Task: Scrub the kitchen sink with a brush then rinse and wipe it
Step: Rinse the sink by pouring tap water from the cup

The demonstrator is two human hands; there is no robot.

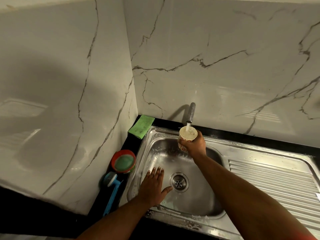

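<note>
My right hand (194, 144) wrapped round the cup (185, 135) under the tap (191, 112), left hand (153, 185) flat, fingers straight, in the sink (195, 200).

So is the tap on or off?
On. The tap pours water into the cup that the right hand holds under it.

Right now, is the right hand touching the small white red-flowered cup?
Touching. Head view shows the right hand gripping the small white red-flowered cup, fingers curled round it.

Red tub (123, 161) on black counter (131, 143); white veined marble wall (225, 66) behind
</note>
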